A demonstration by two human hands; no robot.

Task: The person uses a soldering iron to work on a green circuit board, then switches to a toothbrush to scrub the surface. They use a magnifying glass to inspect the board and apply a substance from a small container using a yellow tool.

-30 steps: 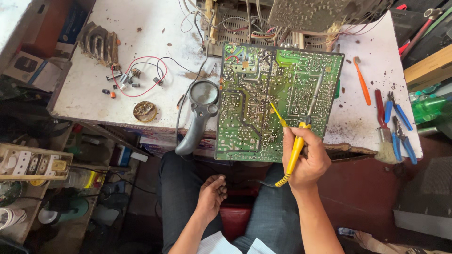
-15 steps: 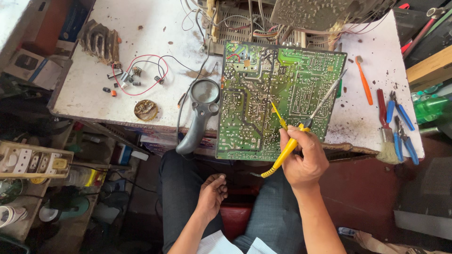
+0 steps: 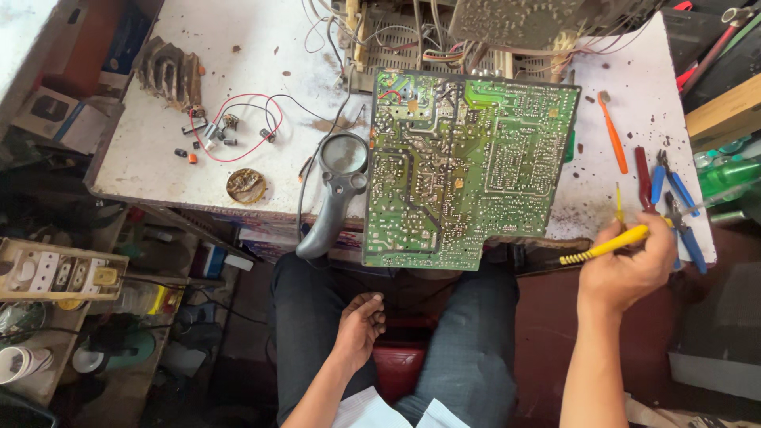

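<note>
head view shows the left hand (image 3: 361,323) resting loosely curled and empty on the lap, between the knees in dark trousers (image 3: 468,349), much as it lay a second ago. the right hand (image 3: 626,265) has swung away to the right: earlier it held the yellow-handled soldering tool (image 3: 606,244) with its tip on the green printed circuit board (image 3: 468,166), and it now grips that tool clear of the board, off the table's near right corner, with the yellow handle pointing left and the thin metal end lying over the pliers. the board has not moved; it lies solder side up on the white speckled table (image 3: 261,63), its near edge overhanging the lap.

just left of the board sits a grey-handled magnifying glass (image 3: 337,186), then a round brass-coloured tin (image 3: 246,185) and a red wire loop (image 3: 238,127) among small dark components. right of the board lie an orange-handled tool (image 3: 612,131), a red-handled tool (image 3: 643,176) and blue-handled pliers (image 3: 674,194).

at the far left a brown cardboard box with a blue-and-white panel (image 3: 55,119) stands below the table edge, and nearer, a cream tray of white sockets (image 3: 59,269). a green plastic bottle (image 3: 729,174) lies at the far right.
</note>
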